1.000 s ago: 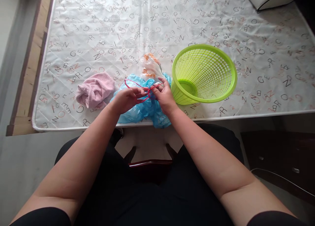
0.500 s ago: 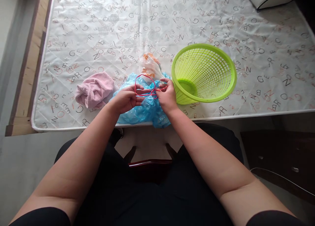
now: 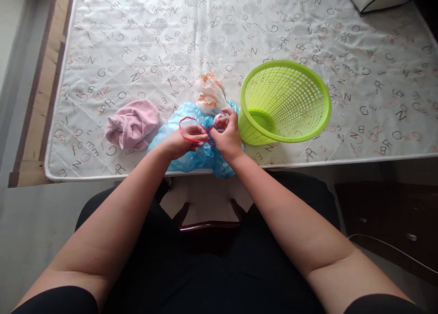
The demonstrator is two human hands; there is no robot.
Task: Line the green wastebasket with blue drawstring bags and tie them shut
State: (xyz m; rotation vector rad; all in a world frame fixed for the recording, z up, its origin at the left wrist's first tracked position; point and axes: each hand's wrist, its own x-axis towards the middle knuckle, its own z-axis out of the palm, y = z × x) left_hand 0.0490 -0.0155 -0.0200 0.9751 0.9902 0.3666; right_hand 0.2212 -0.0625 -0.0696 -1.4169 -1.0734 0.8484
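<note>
My left hand (image 3: 178,141) and my right hand (image 3: 227,136) meet over a crumpled blue plastic bag (image 3: 186,157) at the near edge of the mattress. Both pinch a thin red drawstring (image 3: 190,120) that belongs to the bag; it makes a small loop above my left fingers. Just behind the hands lies a white plastic bag with orange print (image 3: 207,93).
A lime green plastic basket (image 3: 301,122) lies on its side right of my hands, mouth facing away. A crumpled pink towel (image 3: 132,122) sits to the left. The white letter-print mattress cover (image 3: 171,40) spans the view; a dark drawer cabinet (image 3: 386,223) stands lower right.
The red drawstring loop has shrunk and shifted left over my left fingers. My hands have drawn closer together above the blue bag.
</note>
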